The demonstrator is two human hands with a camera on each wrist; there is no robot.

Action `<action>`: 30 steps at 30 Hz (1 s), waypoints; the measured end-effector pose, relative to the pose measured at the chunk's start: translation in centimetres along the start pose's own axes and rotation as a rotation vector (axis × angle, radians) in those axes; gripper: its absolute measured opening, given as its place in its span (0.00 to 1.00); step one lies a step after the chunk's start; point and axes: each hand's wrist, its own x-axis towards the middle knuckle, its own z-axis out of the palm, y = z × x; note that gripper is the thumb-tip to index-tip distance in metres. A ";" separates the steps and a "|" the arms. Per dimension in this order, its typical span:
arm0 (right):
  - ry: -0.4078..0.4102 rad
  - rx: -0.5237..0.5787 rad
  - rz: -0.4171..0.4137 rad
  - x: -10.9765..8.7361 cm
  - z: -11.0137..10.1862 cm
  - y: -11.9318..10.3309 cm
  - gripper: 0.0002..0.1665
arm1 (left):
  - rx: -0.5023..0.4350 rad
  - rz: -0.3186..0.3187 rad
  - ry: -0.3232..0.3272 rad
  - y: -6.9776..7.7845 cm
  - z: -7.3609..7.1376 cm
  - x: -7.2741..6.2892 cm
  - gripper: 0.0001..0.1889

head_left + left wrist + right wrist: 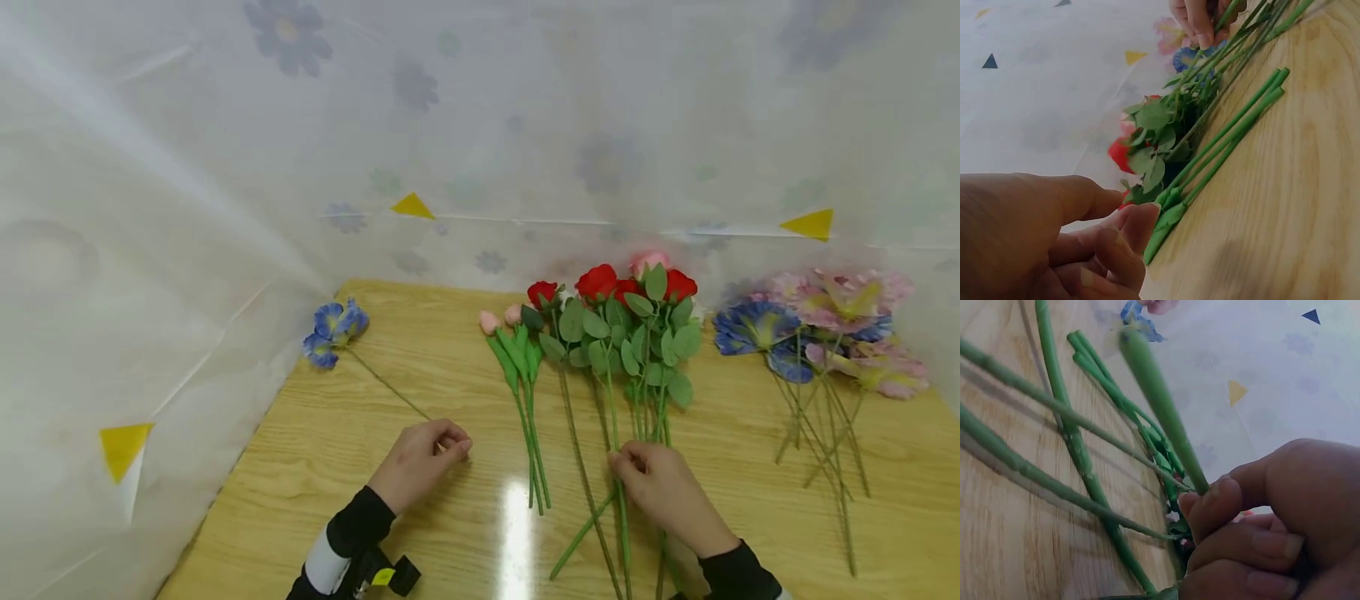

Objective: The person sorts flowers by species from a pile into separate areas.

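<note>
My right hand (663,483) pinches a green flower stem (1163,406) between thumb and finger. Its cut end points left, and which bloom it bears cannot be told. Around that hand lie long stems of red roses (597,283) and a pink rose (649,262) with green leaves. My left hand (423,458) hovers over the wood with fingers loosely bent; nothing shows between them in the left wrist view. The stem of a blue flower (330,332) runs behind this hand. Between the two hands lie pink tulips (490,322), stems toward me.
Pink flowers (847,304) and blue flowers (757,327) lie in a loose pile on the right of the wooden table (300,467). A pale flowered sheet (487,125) hangs along the back and left. Yellow triangles (414,206) mark it.
</note>
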 end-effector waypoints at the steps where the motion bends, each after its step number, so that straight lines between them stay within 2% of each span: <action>1: 0.000 -0.012 0.012 0.2 0.0 0.2 0.23 | 0.000 -0.005 -0.003 -0.2 0.0 -0.1 0.10; 9: -0.009 -0.111 0.029 0.7 0.4 0.9 0.25 | 0.021 -0.062 0.013 -1.0 -0.2 -0.4 0.09; 14: 0.023 -0.102 0.041 0.2 0.0 1.0 0.24 | 0.085 -0.095 0.079 -1.2 -1.6 -0.2 0.08; 17: 0.032 -0.066 0.066 -0.4 -0.4 1.0 0.21 | 0.220 -0.128 0.158 -1.7 -3.0 0.3 0.08; 19: 0.020 -0.041 0.082 -0.7 -0.5 1.1 0.21 | 0.329 -0.171 0.215 -2.2 -3.8 0.8 0.08; 22: -0.005 -0.014 0.104 -1.2 -0.5 1.3 0.18 | 0.487 -0.202 0.288 -3.0 -4.2 1.7 0.10; 24: -0.021 -0.001 0.107 -1.3 -0.4 1.4 0.18 | 0.545 -0.185 0.307 -3.6 -3.9 2.2 0.13; 26: -0.031 0.014 0.105 -1.6 -0.4 1.6 0.17 | 0.591 -0.133 0.317 -4.0 -3.2 2.6 0.15; 30: -0.031 0.028 0.093 -1.9 -0.5 1.9 0.19 | 0.642 -0.058 0.324 -4.2 -2.0 2.8 0.13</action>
